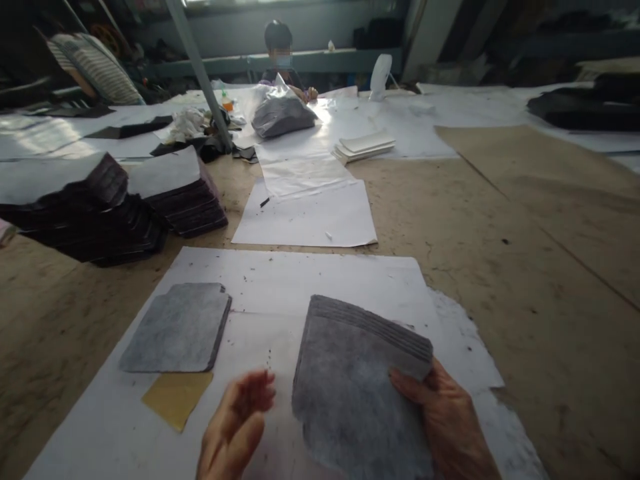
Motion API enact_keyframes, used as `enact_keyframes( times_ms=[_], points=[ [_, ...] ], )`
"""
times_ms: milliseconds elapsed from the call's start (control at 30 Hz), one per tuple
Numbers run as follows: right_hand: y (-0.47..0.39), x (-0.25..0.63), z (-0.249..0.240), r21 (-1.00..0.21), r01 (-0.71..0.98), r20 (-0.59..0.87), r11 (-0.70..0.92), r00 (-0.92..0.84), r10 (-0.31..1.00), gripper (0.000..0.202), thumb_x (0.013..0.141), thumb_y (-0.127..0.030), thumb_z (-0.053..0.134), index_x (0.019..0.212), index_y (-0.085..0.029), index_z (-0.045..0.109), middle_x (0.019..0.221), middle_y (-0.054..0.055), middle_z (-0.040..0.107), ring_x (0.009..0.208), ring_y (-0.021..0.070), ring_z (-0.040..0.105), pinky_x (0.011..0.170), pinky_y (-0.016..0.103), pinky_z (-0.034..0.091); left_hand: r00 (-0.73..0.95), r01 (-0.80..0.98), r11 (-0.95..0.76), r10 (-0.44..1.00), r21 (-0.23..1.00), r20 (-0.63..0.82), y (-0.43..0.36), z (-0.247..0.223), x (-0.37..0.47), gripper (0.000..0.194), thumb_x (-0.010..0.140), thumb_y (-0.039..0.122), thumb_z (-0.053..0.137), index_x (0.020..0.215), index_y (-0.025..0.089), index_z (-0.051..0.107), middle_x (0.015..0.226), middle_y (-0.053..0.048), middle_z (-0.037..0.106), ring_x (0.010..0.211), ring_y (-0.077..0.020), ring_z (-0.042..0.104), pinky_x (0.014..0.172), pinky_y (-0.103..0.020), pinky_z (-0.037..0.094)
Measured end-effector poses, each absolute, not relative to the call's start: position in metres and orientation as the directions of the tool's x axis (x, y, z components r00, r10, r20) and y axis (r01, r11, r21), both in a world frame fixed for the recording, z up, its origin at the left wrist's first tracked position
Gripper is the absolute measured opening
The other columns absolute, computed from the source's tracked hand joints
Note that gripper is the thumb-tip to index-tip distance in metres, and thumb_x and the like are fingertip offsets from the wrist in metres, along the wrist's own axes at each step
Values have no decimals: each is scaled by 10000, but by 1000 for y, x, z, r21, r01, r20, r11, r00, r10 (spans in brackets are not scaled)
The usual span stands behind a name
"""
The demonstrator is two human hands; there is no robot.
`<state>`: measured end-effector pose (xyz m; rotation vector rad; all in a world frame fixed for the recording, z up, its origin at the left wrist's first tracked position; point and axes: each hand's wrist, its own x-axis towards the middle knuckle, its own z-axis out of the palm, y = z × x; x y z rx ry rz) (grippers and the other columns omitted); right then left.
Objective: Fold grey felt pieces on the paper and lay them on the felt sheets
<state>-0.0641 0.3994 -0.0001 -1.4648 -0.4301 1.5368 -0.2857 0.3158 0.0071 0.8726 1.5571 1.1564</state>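
The right hand (450,407) holds a bundle of grey felt-like pieces (355,387) over the right half of a white paper sheet (280,283), which lies on the brown tabletop (450,233). Its grip is clamped on the bundle's right edge, with the thumb on the upper face and the fingers behind. The left hand (235,423) is just beside the bundle's left edge, slightly blurred; its thumb and fingers stand apart and nothing is seen between them. Whether the bundle's near part rests on the sheet, I cannot tell.

Towards the sheet's left edge lies a flat grey stack (175,327), and at its near edge a yellow piece (177,400). Beyond the sheet's far left corner stand dark layered piles (185,177).

In my judgement, the main danger is slipping of layers: the far edge is already stepped, and only one side is pinched, so a loosened thumb could let the pieces slide out. Small dark scraps (270,357) on the sheet could also become caught under a bundle put down there.
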Motion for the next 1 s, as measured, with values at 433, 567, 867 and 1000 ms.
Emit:
enact_keyframes(
  times_ms=[433, 567, 867, 1000],
  points=[
    [382, -34, -23, -868, -194, -473, -457, 41, 880, 585, 672, -485, 690, 1153, -173, 571, 977, 81, 680, 851, 261, 643, 703, 333, 535, 74, 70, 11, 997, 998, -16, 380, -6, -243, 213, 776, 214, 584, 948, 218, 709, 968, -47, 695, 938, -203, 611, 851, -286, 456],
    [380, -30, -22, -972, 76, -207, -223, 178, 962, 274, 728, -337, 653, 962, -198, 681, 858, 39, 702, 750, 233, 663, 663, 297, 541, 70, -125, 217, 975, 968, -209, 390, -7, -240, 259, 722, 147, 617, 955, 230, 694, 1000, -41, 687, 935, -190, 618, 820, -268, 474],
    [381, -31, -17, -951, 186, -213, -247, 187, 959, 294, 759, -393, 621, 981, -206, 666, 802, 16, 701, 706, 205, 666, 607, 260, 548, 2, -186, 417, 906, 890, -424, 392, -6, -230, 224, 713, 161, 642, 932, 189, 679, 848, -33, 697, 766, -161, 628, 679, -232, 474],
    [373, -30, -23, -956, 152, -223, -251, 179, 958, 244, 705, -342, 673, 922, -230, 681, 797, -3, 701, 695, 193, 661, 599, 240, 536, -14, 11, 197, 980, 980, -197, 382, -9, -235, 119, 725, 155, 632, 819, 192, 695, 874, -25, 689, 869, -171, 609, 793, -235, 456]
  ],
)
